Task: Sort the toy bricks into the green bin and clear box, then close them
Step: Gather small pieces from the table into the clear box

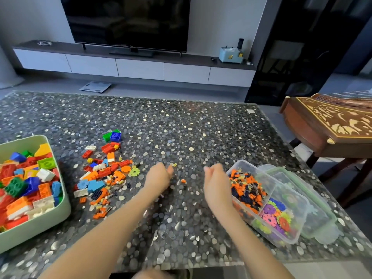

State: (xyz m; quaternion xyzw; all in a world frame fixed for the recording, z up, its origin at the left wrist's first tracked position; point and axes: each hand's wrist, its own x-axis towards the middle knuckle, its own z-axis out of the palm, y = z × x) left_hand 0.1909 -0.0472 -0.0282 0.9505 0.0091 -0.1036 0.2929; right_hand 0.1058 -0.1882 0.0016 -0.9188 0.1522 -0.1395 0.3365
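The green bin (43, 225) stands open at the table's left edge, heaped with big coloured bricks. A loose pile of bricks (104, 174), large and tiny, lies just right of it. The clear box (246, 164) sits open at the right, holding tiny orange and dark pieces in one part and flower-shaped discs in the other. My left hand (159, 176) hovers over the table's middle with its fingers curled under. My right hand (216, 179), also curled, hangs beside the clear box's left wall. Nothing shows inside either hand. A tiny orange piece (183, 180) and a yellow one (174, 164) lie between them.
The clear box's green-rimmed lid (316, 200) lies under and behind the box. The pebble-patterned table (181, 127) stretches far back. A carved wooden instrument (332, 121) stands off the table's right side. A TV and a low cabinet line the far wall.
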